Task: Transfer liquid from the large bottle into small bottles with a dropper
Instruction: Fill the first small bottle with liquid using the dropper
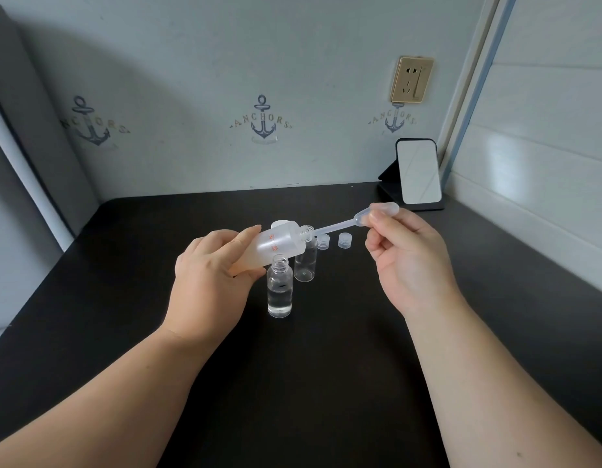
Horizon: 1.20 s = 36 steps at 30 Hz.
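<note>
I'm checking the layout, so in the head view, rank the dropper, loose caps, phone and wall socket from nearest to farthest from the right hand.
1. Dropper, pinched in the right hand.
2. Loose caps, just left on the table.
3. Phone, propped behind.
4. Wall socket, high up.

wall (pixel 225 62): pale, anchor prints | socket (pixel 411 79) | black table (pixel 292 383)

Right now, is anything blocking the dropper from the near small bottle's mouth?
Nothing visible. The near small bottle stands uncapped, its mouth clear just below the tilted large bottle; the dropper tip sits in the large bottle's neck.
</note>
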{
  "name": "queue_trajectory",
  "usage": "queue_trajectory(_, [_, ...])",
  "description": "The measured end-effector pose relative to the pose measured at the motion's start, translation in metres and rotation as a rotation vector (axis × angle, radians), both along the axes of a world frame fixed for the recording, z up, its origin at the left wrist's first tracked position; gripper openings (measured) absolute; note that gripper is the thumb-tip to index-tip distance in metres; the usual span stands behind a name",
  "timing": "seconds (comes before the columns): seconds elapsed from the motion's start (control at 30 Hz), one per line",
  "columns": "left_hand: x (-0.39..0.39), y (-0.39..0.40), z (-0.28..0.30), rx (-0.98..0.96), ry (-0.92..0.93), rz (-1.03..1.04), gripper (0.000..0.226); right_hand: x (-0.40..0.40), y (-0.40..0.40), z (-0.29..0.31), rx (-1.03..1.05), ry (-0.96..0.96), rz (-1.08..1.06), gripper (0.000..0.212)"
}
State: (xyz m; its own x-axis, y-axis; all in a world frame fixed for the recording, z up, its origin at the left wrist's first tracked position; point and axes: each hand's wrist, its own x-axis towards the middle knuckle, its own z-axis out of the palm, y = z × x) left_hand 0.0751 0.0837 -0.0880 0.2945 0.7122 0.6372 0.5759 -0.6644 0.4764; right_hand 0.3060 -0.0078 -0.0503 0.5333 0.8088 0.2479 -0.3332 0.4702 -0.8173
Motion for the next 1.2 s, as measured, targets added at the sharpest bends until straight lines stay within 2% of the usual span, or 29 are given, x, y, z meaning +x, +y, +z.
queue_trajectory(0.3, [0.0,0.0,0.001,-0.025,-0.007,0.006,0.06,-0.003,0.002,-0.004,-0.035,-0.092,0.095,0.013])
queue_trajectory(0.6, [0.0,0.0,0.001,-0.057,-0.011,0.015,0.06,0.003,0.001,-0.003,-0.05,-0.046,0.053,0.011])
queue_trajectory(0.97, [-0.002,0.001,0.001,-0.108,-0.044,0.048,0.061,0.016,0.0,-0.002,-0.025,0.162,-0.04,0.016])
queue_trajectory(1.2, [-0.004,0.001,0.003,-0.166,-0.145,0.055,0.062,0.023,-0.001,0.0,0.022,0.362,-0.103,0.008])
